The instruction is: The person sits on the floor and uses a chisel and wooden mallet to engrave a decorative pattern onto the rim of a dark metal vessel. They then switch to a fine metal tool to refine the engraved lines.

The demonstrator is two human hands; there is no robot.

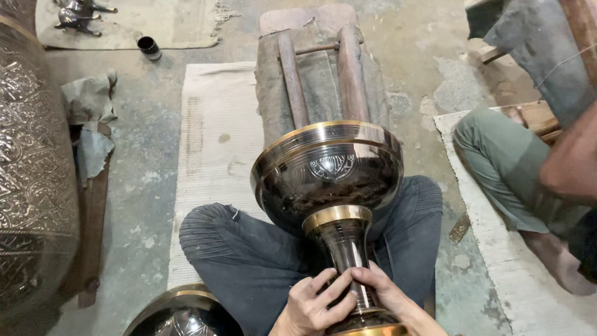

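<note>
Both hands clench the stem of a dark, gold-banded vase point(329, 180) lying across the sitter's lap, left hand point(314, 305) and right hand point(388, 298) side by side. Its bowl points to 12 o'clock, resting against a wooden stand point(317, 74). A cup point(149, 46) sits at 11 o'clock, an embossed vessel point(31, 168) at 9, another person's knee point(497, 149) at 3.

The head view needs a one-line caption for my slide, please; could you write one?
Both hands, left hand and right hand, grip the stem of a dark brass-banded metal vase across crossed legs.
</note>
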